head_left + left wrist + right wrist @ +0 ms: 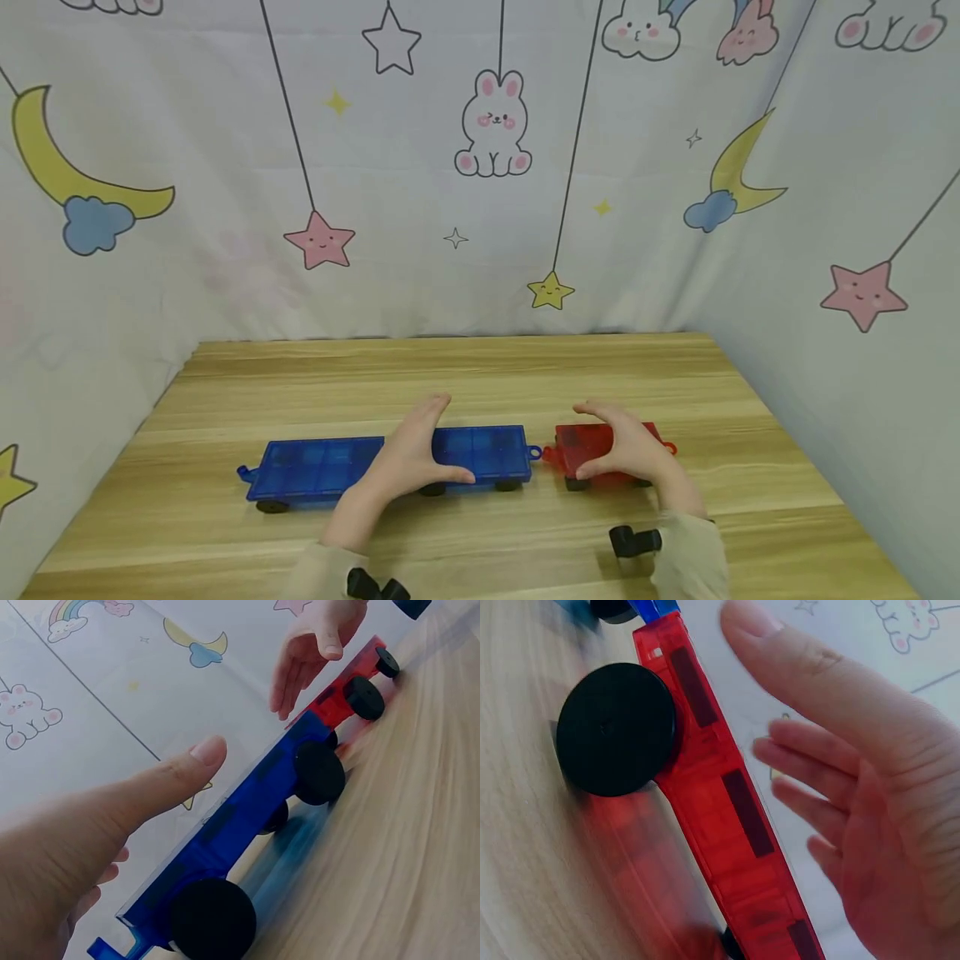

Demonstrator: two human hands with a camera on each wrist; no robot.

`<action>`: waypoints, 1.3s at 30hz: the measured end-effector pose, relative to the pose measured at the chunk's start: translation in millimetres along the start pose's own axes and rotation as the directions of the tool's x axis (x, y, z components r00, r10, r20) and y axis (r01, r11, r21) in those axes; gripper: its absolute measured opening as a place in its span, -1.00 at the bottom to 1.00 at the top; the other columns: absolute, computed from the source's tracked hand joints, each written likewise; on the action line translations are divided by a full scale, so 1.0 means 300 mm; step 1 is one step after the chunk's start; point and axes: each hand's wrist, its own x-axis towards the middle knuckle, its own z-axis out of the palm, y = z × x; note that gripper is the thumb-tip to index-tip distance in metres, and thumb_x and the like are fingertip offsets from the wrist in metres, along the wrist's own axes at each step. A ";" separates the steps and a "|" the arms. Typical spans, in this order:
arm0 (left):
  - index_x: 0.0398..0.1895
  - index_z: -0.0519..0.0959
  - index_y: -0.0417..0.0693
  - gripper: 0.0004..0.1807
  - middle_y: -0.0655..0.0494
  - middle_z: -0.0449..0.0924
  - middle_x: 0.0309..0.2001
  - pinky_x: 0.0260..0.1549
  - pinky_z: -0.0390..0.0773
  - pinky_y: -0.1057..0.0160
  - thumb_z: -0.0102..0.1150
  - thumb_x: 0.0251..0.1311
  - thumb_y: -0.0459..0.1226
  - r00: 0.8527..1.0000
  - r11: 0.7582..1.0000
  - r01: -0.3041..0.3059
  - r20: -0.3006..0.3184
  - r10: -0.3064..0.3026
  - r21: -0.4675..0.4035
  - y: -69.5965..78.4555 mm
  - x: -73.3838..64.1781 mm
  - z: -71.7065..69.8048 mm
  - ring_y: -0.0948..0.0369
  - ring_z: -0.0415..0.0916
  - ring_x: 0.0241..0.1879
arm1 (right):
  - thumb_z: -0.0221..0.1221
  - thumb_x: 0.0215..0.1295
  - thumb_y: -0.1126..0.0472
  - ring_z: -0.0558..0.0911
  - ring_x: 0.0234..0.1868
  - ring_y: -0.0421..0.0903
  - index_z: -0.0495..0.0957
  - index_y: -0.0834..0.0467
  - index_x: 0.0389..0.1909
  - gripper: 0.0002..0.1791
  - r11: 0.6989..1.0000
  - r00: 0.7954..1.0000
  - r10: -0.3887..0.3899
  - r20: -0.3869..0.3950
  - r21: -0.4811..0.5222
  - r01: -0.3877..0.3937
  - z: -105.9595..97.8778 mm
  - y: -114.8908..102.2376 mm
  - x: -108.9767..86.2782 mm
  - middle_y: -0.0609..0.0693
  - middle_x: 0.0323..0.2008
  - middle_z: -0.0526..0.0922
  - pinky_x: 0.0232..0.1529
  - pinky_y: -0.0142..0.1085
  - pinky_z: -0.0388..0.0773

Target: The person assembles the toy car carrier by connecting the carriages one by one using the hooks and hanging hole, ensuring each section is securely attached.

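Woodgrain tabletop (pixel 480 542), cartoon-print backdrop (pixel 408 167), left fingers (pixel 432 409) wide by blue wagon (pixel 487 448), right fingers (pixel 602 410) wide by red wagon (pixel 583 446)

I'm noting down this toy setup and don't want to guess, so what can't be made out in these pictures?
- Head view: the middle of the blue toy train section, hidden by the left hand.
- Head view: part of the red car's top, hidden by the right hand.
- Right wrist view: the red car's lower end, cut off by the bottom edge.
- Left wrist view: most of the left hand's fingers, behind its thumb side.
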 end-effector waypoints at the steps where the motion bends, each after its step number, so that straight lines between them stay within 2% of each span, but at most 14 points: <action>1: 0.50 0.14 -0.19 0.31 -0.20 0.12 0.49 0.34 0.25 -0.20 0.56 -0.31 0.19 1.000 1.000 -0.009 0.005 0.009 0.002 0.002 0.001 0.003 -0.14 0.08 0.47 | 0.56 -0.21 -0.10 0.29 0.36 0.34 0.38 0.18 0.35 0.04 1.000 1.000 -0.006 0.017 0.000 0.006 -0.002 0.003 -0.001 0.27 0.36 0.36 0.22 0.30 0.34; 6: 0.48 0.17 -0.23 0.24 -0.23 0.12 0.48 0.31 0.28 -0.22 0.55 -0.25 0.16 0.998 0.998 -0.056 0.030 0.056 0.019 0.008 0.003 0.021 -0.17 0.12 0.45 | 0.57 -0.22 -0.07 0.32 0.36 0.32 0.40 0.20 0.34 0.03 1.000 0.997 -0.029 0.076 0.007 0.028 -0.007 0.010 0.000 0.27 0.35 0.38 0.21 0.23 0.40; 13: 0.47 0.21 -0.22 0.18 -0.22 0.16 0.47 0.30 0.28 -0.24 0.52 -0.19 0.15 0.991 0.991 -0.118 0.066 0.114 0.061 0.011 0.005 0.035 -0.19 0.13 0.44 | 0.57 -0.21 -0.06 0.34 0.35 0.29 0.38 0.20 0.36 0.04 1.000 0.994 -0.022 0.106 0.012 0.021 -0.007 0.014 -0.001 0.25 0.34 0.39 0.18 0.16 0.43; 20: 0.46 0.23 -0.19 0.15 -0.20 0.17 0.47 0.31 0.26 -0.24 0.53 -0.18 0.12 0.990 0.992 -0.112 0.088 0.107 0.057 0.005 0.005 0.037 -0.20 0.11 0.45 | 0.54 -0.15 -0.04 0.42 0.27 0.20 0.38 0.20 0.35 -0.01 1.000 0.993 -0.006 0.117 0.011 0.005 -0.007 0.016 0.001 0.21 0.31 0.43 0.09 0.01 0.50; 23: 0.44 0.26 -0.22 0.14 -0.21 0.22 0.45 0.31 0.28 -0.22 0.53 -0.19 0.13 0.988 0.989 -0.129 0.091 0.122 0.074 0.002 0.007 0.041 -0.19 0.16 0.43 | 0.54 -0.15 -0.05 0.43 0.24 0.18 0.39 0.19 0.35 -0.02 1.000 0.993 0.010 0.114 0.014 -0.012 -0.006 0.016 0.002 0.20 0.30 0.44 0.05 -0.04 0.51; 30: 0.40 0.33 -0.23 0.11 -0.15 0.41 0.33 0.28 0.36 -0.14 0.57 -0.24 0.10 0.983 0.976 -0.176 0.080 0.167 0.126 -0.004 0.007 0.048 -0.13 0.33 0.34 | 0.54 -0.16 -0.06 0.43 0.25 0.17 0.41 0.16 0.34 -0.02 0.999 0.993 0.044 0.109 0.006 -0.045 -0.005 0.011 0.003 0.18 0.30 0.45 0.07 -0.01 0.50; 39: 0.40 0.33 -0.18 0.09 -0.08 0.45 0.32 0.28 0.37 -0.12 0.53 -0.19 0.15 0.986 0.979 -0.158 0.079 0.148 0.128 -0.007 0.008 0.052 -0.08 0.37 0.32 | 0.55 -0.17 -0.06 0.46 0.20 0.14 0.43 0.13 0.33 -0.04 0.998 0.993 0.058 0.100 0.001 -0.058 -0.003 0.003 0.004 0.16 0.27 0.48 0.01 -0.06 0.53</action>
